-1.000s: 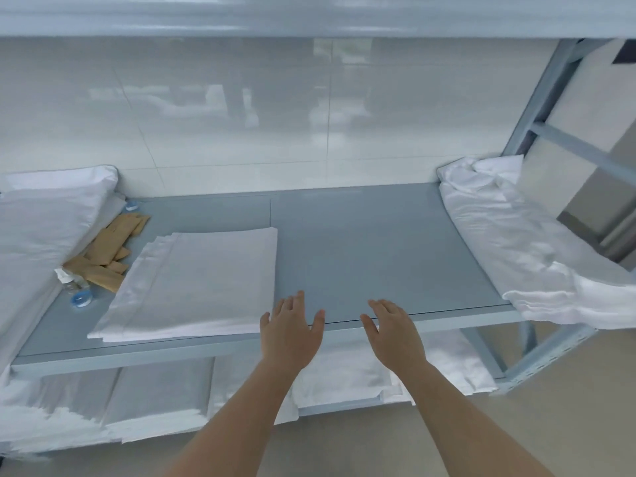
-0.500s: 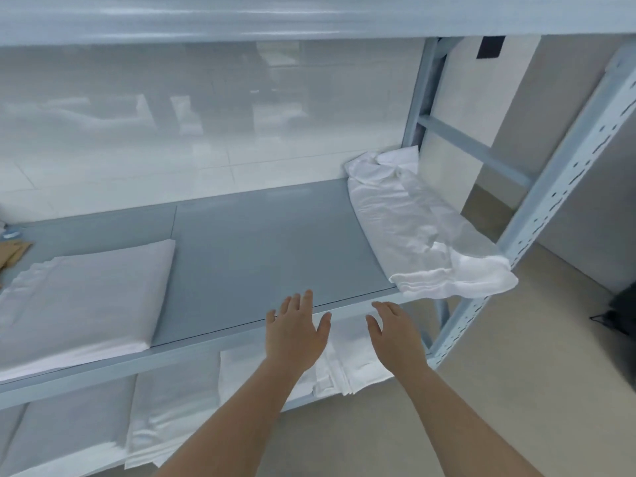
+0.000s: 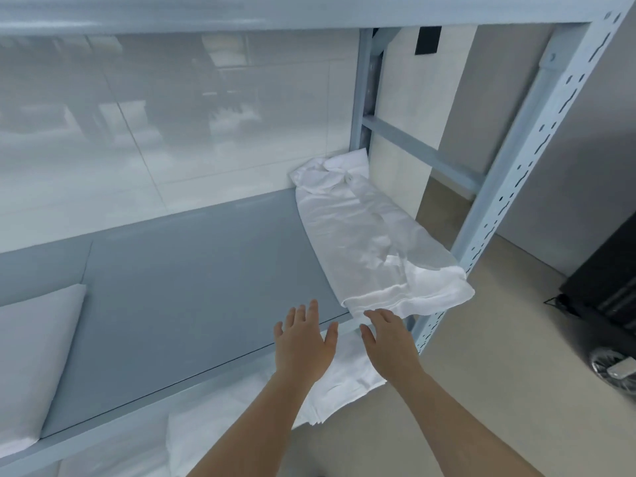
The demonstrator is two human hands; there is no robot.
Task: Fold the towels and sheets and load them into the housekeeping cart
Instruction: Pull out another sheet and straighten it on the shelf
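Up front, both bare hands hold their fingers spread and grip nothing: the left hand [image 3: 303, 342] hovers over the grey metal shelf [image 3: 192, 290], the right hand [image 3: 387, 335] reaches with its fingertips at the near end of the crumpled white towel [image 3: 371, 249]. That towel lies along the shelf's right side, and a folded white sheet [image 3: 31, 356] rests at the far left.

There is a single view, from the person's head, looking forward and steeply down along both forearms. It sits close: the left hand [image 3: 303, 346] and right hand [image 3: 389, 342] fill the lower middle. Just beyond the fingertips runs the shelf [image 3: 192, 287] edge; past the right hand stands the rack post [image 3: 537, 139]. The wide lens bends and seemingly blurs the edges.
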